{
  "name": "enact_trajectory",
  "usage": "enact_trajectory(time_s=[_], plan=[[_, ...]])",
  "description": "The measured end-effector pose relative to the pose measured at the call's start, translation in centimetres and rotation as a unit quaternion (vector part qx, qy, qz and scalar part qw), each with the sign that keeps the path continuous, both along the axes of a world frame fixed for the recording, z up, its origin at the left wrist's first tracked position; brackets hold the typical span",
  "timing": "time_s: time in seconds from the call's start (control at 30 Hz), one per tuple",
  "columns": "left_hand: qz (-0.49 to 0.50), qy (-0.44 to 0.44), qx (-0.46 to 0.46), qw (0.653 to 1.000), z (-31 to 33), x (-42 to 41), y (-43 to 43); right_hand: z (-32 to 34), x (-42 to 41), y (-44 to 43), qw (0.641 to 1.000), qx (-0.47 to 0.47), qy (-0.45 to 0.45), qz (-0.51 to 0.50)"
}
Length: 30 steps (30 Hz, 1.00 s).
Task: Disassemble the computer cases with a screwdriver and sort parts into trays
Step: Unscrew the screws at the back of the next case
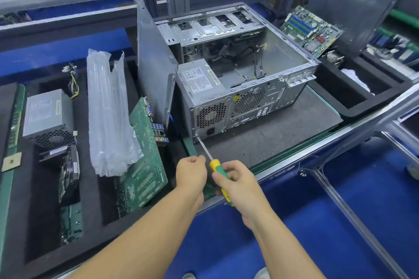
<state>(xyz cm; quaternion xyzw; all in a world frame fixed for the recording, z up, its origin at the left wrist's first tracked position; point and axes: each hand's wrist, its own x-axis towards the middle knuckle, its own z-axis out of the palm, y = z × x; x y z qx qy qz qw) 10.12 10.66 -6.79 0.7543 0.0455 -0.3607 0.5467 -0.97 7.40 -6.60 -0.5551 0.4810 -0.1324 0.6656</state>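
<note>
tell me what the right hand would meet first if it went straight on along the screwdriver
Probably the left hand, curled at the shaft just ahead of the right hand. Beyond it, the screwdriver tip sits at the rear corner of the computer case.

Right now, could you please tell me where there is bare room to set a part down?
The mat right of the case, up to the right tray, is bare. That tray has room near its white wad. The left tray is crowded.
</note>
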Motion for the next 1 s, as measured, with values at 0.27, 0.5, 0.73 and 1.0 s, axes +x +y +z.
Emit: enact_trajectory(time_s=[0.27,0.5,0.73,1.0], plan=[[0.049,0.032,-0.039,0.997,0.1,2.1,-1.8,0.0,0.1,-0.3,0.998,-0.053,0.024,0.027],[0.048,0.105,-0.104,0.988,-0.3,3.0,-2.4,0.1,-1.7,-0.4,0.976,0.21,-0.051,-0.031],[0.013,0.129,-0.137,0.982,-1.2,2.8,-1.6,-0.8,-2.2,0.3,0.99,0.136,-0.027,-0.028],[0.013,0.143,-0.146,0.979,-0.9,2.5,-1.6,-0.5,-2.1,0.4,0.977,0.182,-0.082,-0.073]])
